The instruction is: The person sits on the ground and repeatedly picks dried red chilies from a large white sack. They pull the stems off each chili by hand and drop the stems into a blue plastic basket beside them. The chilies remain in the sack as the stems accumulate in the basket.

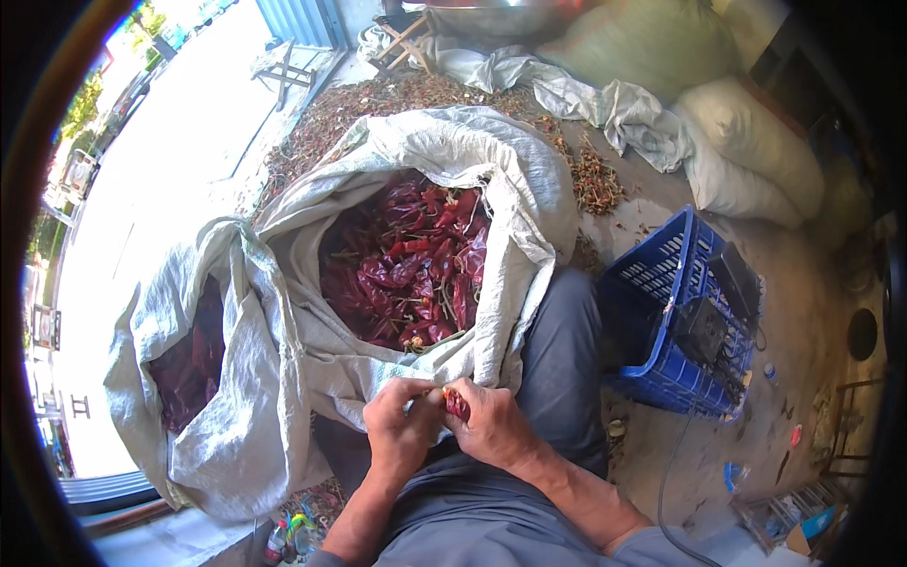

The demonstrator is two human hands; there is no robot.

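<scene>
Dried red chili peppers (411,262) fill a large white woven sack (524,191) with a rolled-down rim, standing between my legs. Just below its near rim, my right hand (492,422) is closed around a dried red chili (455,404), stem end toward the left. My left hand (402,418) meets it there, thumb and fingertips pinched at the chili's stem end; whether they grip the stem is too small to tell. On the left leans a second white woven sack (241,439), its folded mouth showing more dark red chilies (191,361).
A blue plastic crate (638,372) lies tipped at my right, black devices and a cable on it. Chili stems and debris (595,177) litter the floor beyond the sacks. Full sacks (751,149) and a folding wooden stool (404,42) stand farther back. Bottles (276,542) are at lower left.
</scene>
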